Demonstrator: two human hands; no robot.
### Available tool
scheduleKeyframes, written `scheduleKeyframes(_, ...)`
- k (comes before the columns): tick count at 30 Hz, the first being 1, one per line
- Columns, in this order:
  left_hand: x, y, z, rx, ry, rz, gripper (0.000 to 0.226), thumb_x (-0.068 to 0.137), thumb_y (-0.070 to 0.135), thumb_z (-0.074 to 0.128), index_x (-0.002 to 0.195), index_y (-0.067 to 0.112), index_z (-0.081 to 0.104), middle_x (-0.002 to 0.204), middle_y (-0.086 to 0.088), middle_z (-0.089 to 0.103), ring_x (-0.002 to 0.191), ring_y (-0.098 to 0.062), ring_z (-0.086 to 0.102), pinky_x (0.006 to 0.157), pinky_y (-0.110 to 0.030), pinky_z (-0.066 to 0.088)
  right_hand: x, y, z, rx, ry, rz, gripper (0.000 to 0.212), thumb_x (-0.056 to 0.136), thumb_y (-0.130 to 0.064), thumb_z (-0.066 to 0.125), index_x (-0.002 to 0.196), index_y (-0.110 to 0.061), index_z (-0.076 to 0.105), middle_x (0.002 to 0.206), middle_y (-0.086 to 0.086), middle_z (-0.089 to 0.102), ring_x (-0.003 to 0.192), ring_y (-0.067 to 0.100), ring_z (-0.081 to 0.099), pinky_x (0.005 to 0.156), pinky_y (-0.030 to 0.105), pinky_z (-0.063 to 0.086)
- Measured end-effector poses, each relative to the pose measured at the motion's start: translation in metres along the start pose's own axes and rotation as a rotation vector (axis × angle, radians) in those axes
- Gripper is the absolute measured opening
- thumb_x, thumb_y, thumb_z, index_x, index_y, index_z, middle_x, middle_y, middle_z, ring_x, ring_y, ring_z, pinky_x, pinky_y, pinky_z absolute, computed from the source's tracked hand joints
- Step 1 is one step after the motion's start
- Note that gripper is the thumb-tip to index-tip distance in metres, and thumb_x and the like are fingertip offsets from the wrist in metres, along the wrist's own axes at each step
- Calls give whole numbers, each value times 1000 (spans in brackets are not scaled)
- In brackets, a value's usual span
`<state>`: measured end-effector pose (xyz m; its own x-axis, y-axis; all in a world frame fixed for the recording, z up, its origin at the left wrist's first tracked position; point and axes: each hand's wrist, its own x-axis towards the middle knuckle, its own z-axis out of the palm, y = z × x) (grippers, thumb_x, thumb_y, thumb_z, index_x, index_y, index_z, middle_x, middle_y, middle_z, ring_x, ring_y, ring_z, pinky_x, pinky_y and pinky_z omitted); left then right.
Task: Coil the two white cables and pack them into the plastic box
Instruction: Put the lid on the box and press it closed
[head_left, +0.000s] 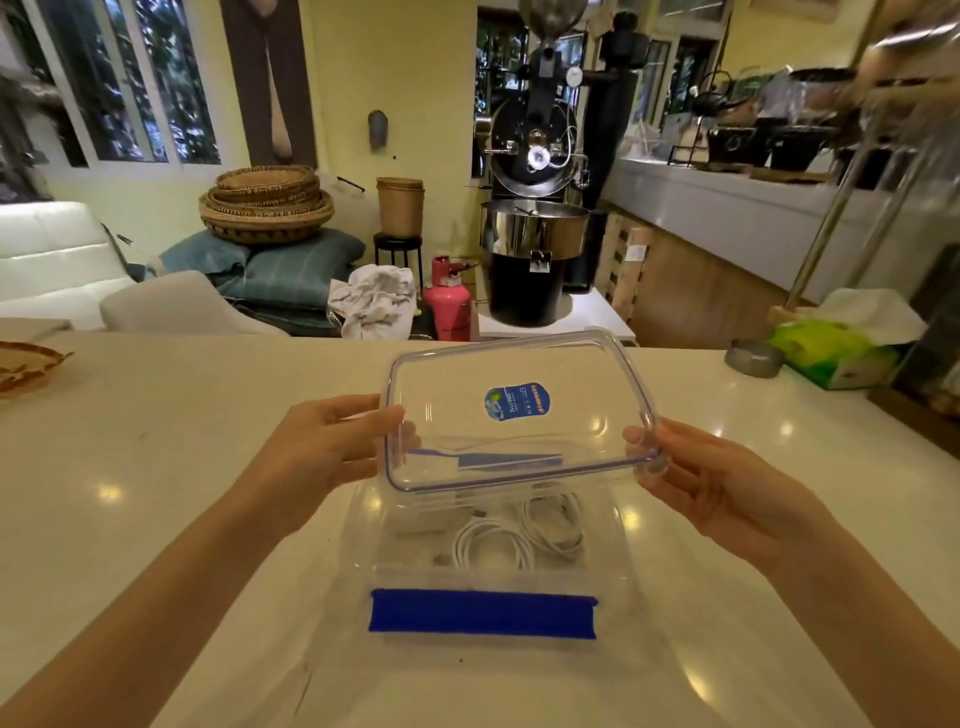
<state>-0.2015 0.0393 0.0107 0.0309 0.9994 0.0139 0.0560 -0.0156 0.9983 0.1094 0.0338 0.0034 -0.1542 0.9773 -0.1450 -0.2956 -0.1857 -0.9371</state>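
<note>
We are holding the clear lid (519, 410) at mid-frame, left hand (332, 447) and right hand (706, 478) fingers closed on its short edges. Both white cables (519, 535) are lying coiled in the plastic box (483, 582) on the bench (156, 467) below; we should be lowering it level, corners aligned.

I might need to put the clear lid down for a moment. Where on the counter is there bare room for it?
Bare counter lies wide open between the left hand and the woven tray. Another free patch sits right of the right hand, before the tissue box and metal dish. The centre is taken by the plastic box.
</note>
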Motion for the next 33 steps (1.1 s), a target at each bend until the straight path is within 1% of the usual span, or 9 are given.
scheduleKeyframes(2, -3, -6, -6, -43, 9, -39, 28, 63, 27, 66, 90, 18, 66, 78, -2, 76, 73, -14, 72, 55, -20, 56, 0, 7, 0, -23, -1, -32, 15, 64, -18, 66, 74, -12, 76, 79, 9, 76, 64, 15, 71, 51, 22, 56)
scheduleKeyframes(5, -3, -5, -13, -85, 8, -117, 16, 69, 20, 63, 83, 13, 68, 73, -2, 76, 66, -10, 71, 50, -17, 54, 1, 6, 3, -261, 38, -105, 24, 65, -33, 66, 81, -19, 76, 83, 7, 76, 75, 19, 72, 52, 23, 55)
scheduleKeyframes(9, -3, -6, -19, -25, -60, -182, 17, 63, 23, 63, 70, 13, 76, 76, -3, 77, 66, -9, 71, 50, -18, 54, 7, 4, 11, -503, 190, -152, 27, 57, -52, 66, 67, -29, 75, 65, -3, 73, 60, 12, 69, 43, 20, 51)
scheduleKeyframes(12, -6, -8, -18, 19, -71, -162, 14, 68, 21, 64, 67, 15, 76, 77, -4, 77, 68, -10, 71, 50, -17, 54, 14, 14, 12, -702, 287, -250, 12, 76, -39, 65, 71, -30, 70, 56, -5, 68, 50, 6, 62, 38, 15, 48)
scheduleKeyframes(16, -11, -10, -13, 189, 86, -76, 10, 81, 22, 61, 78, 17, 70, 68, 1, 75, 64, -13, 70, 50, -18, 53, 13, 28, 13, -939, 271, -343, 18, 81, -36, 62, 84, -21, 70, 46, -8, 63, 41, 2, 57, 35, 9, 41)
scheduleKeyframes(18, -12, -12, -10, 342, 149, -39, 13, 81, 25, 62, 82, 16, 70, 67, 0, 72, 65, -15, 67, 52, -22, 52, 13, 31, 14, -994, 280, -359, 23, 81, -39, 61, 89, -19, 69, 52, -9, 63, 44, -2, 58, 35, 6, 38)
scheduleKeyframes(24, -10, -13, -8, 694, 167, -9, 22, 80, 32, 63, 92, 15, 72, 62, 17, 60, 49, -7, 61, 35, -8, 39, 14, 33, 16, -1057, 268, -367, 25, 83, -35, 60, 93, -14, 69, 60, -12, 61, 48, -11, 56, 35, 3, 37)
scheduleKeyframes(31, -11, -16, -8, 807, 175, -24, 28, 81, 32, 62, 97, 11, 71, 62, 15, 56, 55, -8, 57, 41, -12, 38, 17, 35, 17, -1103, 263, -376, 28, 82, -36, 60, 94, -13, 70, 58, -11, 62, 49, -10, 57, 37, 3, 39)
scheduleKeyframes(33, -12, -18, -9, 805, 166, -44, 29, 81, 32, 62, 97, 10, 71, 63, 12, 58, 57, -9, 58, 42, -14, 39, 17, 35, 18, -1119, 265, -376, 28, 82, -37, 60, 94, -13, 70, 58, -11, 62, 50, -4, 59, 37, 6, 41)
